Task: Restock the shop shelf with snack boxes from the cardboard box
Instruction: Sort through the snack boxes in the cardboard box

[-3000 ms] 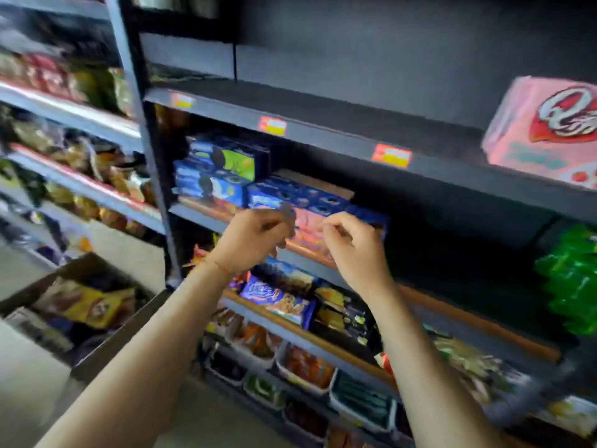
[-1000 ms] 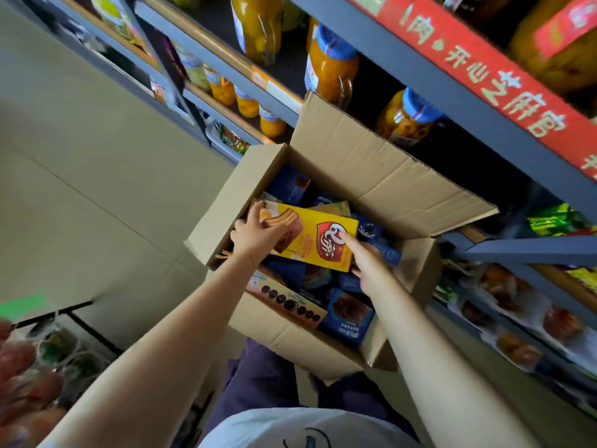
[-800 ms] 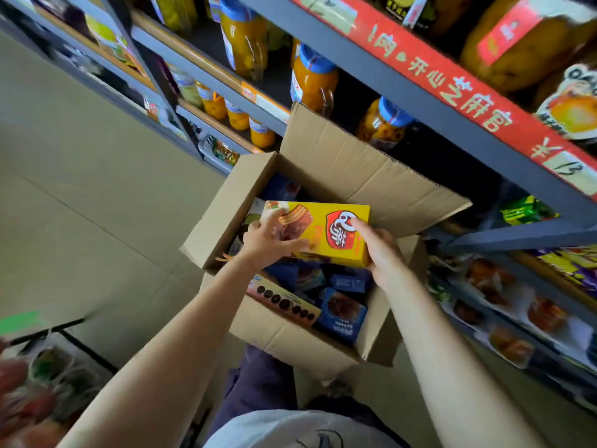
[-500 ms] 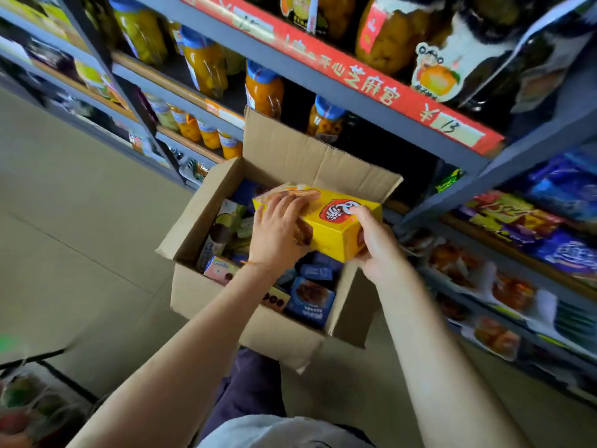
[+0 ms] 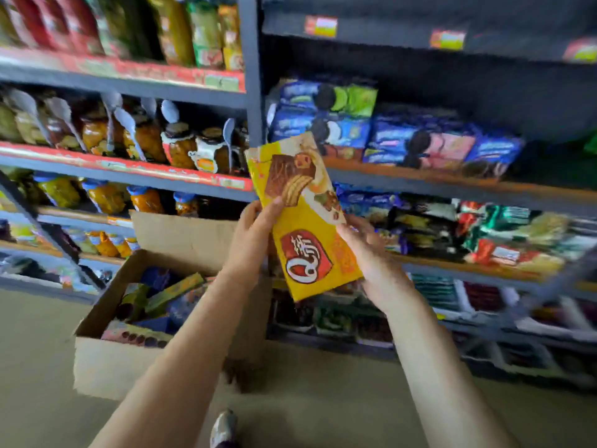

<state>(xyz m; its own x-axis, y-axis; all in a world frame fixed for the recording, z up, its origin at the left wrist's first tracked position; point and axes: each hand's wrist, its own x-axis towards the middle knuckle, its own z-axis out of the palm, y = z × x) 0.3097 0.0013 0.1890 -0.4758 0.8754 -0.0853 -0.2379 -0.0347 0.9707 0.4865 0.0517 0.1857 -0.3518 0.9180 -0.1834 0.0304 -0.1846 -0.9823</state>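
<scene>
- Above the cardboard box (image 5: 142,324), to its right, rises the dark shop shelf (image 5: 420,185), with blue biscuit packs (image 5: 416,142) on one level and a bare stretch of board to their right.
- Inside the cardboard box, which sits open on the floor, lie more snack boxes; the picture is blurred, so I cannot count them.
- Up and right of the cardboard box, held in the air before the shelf, is the yellow snack box (image 5: 303,215), tilted with its top end leaning left.
- Judging by this, the carry step is in hand: the box is out and not yet placed. The next move calls for lifting it to an open spot and sliding it in flat.
- Nearest the cardboard box, the left hand (image 5: 252,234) grips the snack box's left edge, thumb on its face.
- Farther from it, the right hand (image 5: 368,253) grasps the lower right edge, fingers curled round it; both forearms reach forward.
</scene>
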